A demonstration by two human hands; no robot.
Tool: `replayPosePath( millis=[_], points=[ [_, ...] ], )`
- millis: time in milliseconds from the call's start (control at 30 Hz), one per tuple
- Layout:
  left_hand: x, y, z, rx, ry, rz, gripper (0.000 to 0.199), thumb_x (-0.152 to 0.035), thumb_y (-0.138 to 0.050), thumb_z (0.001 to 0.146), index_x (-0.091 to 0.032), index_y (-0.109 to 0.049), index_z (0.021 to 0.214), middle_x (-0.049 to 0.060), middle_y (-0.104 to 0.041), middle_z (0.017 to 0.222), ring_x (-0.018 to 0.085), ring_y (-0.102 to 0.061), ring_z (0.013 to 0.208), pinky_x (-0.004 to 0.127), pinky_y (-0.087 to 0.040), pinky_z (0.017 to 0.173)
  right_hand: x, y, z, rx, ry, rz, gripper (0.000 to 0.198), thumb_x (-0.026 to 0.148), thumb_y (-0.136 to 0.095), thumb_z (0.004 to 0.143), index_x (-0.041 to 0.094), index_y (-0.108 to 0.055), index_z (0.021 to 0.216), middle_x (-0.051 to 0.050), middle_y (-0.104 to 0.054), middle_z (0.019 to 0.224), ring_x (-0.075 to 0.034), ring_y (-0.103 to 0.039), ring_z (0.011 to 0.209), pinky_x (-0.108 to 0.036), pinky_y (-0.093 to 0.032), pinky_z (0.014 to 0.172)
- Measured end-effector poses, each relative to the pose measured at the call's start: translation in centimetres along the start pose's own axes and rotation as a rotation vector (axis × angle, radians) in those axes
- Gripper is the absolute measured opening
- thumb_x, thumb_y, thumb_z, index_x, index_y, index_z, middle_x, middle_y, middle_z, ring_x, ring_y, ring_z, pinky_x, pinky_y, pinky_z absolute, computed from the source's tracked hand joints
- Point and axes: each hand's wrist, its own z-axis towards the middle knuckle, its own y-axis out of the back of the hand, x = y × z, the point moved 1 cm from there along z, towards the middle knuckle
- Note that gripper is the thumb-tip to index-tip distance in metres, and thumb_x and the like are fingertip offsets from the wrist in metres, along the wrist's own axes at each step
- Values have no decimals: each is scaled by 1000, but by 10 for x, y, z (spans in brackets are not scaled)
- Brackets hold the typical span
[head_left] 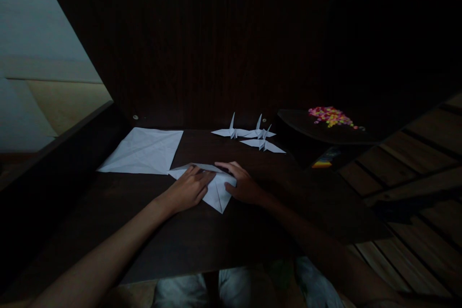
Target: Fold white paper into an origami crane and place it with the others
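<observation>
A partly folded sheet of white paper [219, 194] lies on the dark desk in front of me, one point towards me and a crease down its middle. My left hand [189, 187] rests on its left part, fingers laid flat against the paper. At the right edge, my right hand [246, 186] holds the paper, thumb on its face and fingers along the upper fold. Just left and behind lies a flat, creased white sheet [144, 150]. Three white origami cranes [263, 144] stand close together behind the folded paper, near the back panel.
A dark curved shelf [288, 116] at the right carries a heap of small colourful pieces [332, 117]. The dark wooden desk [173, 245] has a raised side board [57, 144] on the left and a tall back panel [202, 48]. Wooden slats [426, 245] show below right.
</observation>
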Motion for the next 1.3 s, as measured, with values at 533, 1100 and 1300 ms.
replayPosePath(
  millis=[533, 1100, 1300],
  points=[
    [16, 3, -4, 23, -5, -164, 25, -24, -46, 88, -18, -63, 106, 11, -64, 113, 24, -59, 104, 36, -45, 95, 6, 2, -2, 111, 151, -208, 64, 41, -71, 70, 19, -54, 128, -13, -53, 135, -29, -44, 124, -50, -35, 100],
    [18, 8, -1, -139, 115, -140, 19, -14, -49, 83, -15, -67, 90, 11, -67, 101, 27, -53, 106, 40, -46, 94, -4, -3, -2, 135, 113, -291, 62, 40, -58, 85, 16, -40, 139, -13, -44, 143, -27, -33, 136, -50, -30, 107],
    [8, 4, 1, -82, 143, -229, 16, -14, -49, 80, -15, -65, 84, 10, -68, 96, 25, -56, 96, 38, -45, 92, -7, -4, -2, 168, 87, -331, 75, 47, -58, 83, 13, -32, 143, -14, -36, 148, -29, -24, 140, -52, -21, 112]
  ],
)
